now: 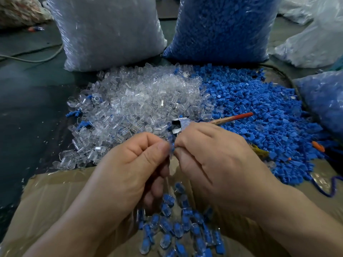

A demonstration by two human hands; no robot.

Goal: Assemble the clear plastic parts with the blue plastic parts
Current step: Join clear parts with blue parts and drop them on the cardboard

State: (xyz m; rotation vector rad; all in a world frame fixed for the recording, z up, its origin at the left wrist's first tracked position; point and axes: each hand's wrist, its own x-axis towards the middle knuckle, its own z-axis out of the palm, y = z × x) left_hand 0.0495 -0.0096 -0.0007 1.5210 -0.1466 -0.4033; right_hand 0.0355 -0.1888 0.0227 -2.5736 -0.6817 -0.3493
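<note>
Both hands are close together in the middle, fingertips meeting. The left hand (130,164) has its thumb and forefinger curled in, pinching a small part (171,148). The right hand (213,158) pinches the same small part from the other side, so it sits right between the two sets of fingertips. It looks clear with some blue in it, but it's blurry and mostly covered, so I can't tell how far the pieces are pushed together. Just past the left hand's knuckles is the pile of clear parts (139,101). Past the right hand and off to its outer side is the pile of blue parts (259,115), and the two piles touch along a ragged line beyond the fingertips. Under the hands and back toward the wrists there's a bunch of assembled pieces (181,225), clear shells with blue inside, lying on a sheet of cardboard (55,197). Right behind the right hand's knuckles is a tool (232,118) with a metal head and a red handle, lying across the blue parts. I can't tell if the hand touches it. Farther out beyond the left hand stands a bag of clear parts (107,30), and beyond the right hand a bag of blue parts (222,28), both upright and side by side. A second blue-filled bag (323,101) sits off to the right hand's outer side.
</note>
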